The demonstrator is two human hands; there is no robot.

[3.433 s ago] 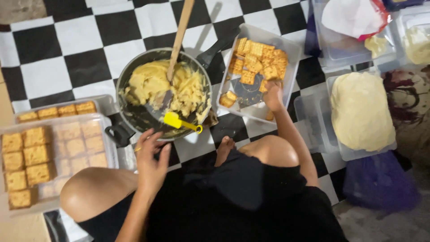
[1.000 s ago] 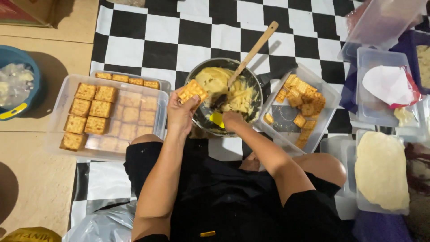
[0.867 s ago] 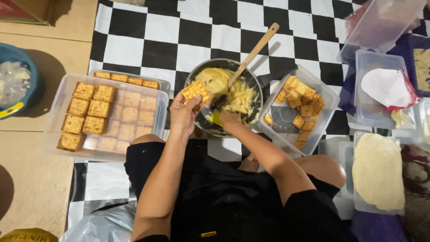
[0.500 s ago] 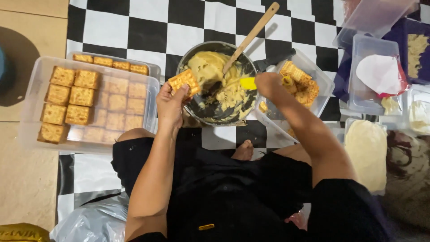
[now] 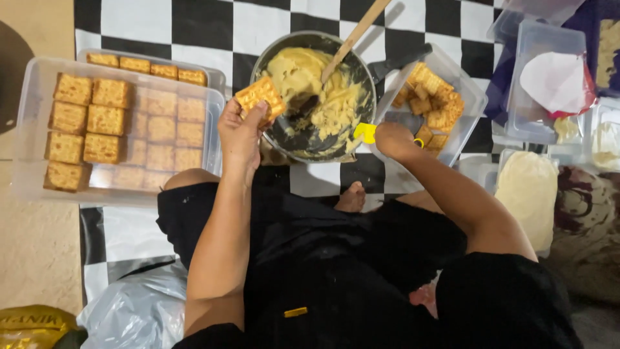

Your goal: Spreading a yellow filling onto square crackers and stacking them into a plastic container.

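Head view shows the left hand (image 5: 240, 132) raised at centre frame, forearm reaching up from the lap, fingers pinched shut on a square golden cracker (image 5: 260, 97) held tilted at the left rim of the dark pan (image 5: 274, 126) of yellow filling. Right of it, the right hand (image 5: 391, 139) is curled closed around a yellow-handled spatula (image 5: 365, 132) at the pan's lower right edge, beside a clear tray of crackers (image 5: 468, 103)

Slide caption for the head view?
Left hand holds a square cracker over the filling pan; right hand grips a yellow-handled tool.
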